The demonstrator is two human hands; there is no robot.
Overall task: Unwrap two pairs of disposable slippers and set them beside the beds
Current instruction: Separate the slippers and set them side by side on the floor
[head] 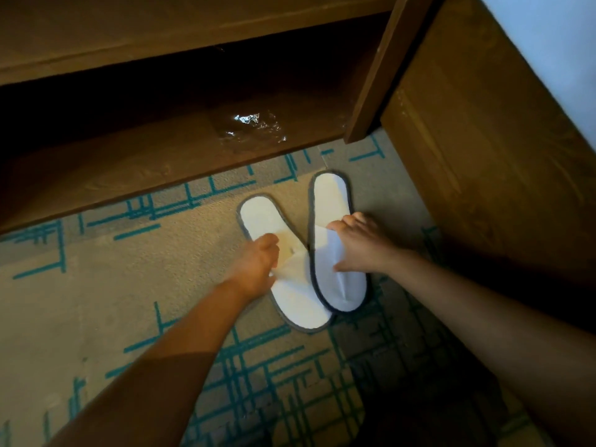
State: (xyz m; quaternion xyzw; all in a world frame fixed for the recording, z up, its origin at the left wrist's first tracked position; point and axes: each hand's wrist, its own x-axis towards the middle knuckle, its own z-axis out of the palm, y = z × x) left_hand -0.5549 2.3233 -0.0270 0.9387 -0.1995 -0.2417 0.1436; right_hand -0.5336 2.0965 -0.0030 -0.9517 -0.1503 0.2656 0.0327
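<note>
Two white disposable slippers with grey edging lie on the patterned carpet, toes toward me and overlapping near the toes. My left hand grips the upper of the left slipper. The upper of the right slipper is held by my right hand. A crumpled clear plastic wrapper lies on the low wooden shelf just beyond the slippers.
A wooden bedside unit with a low shelf spans the top. Its upright post stands right of the wrapper. A wooden bed frame runs along the right, with white bedding above. Beige carpet with teal lines covers the floor.
</note>
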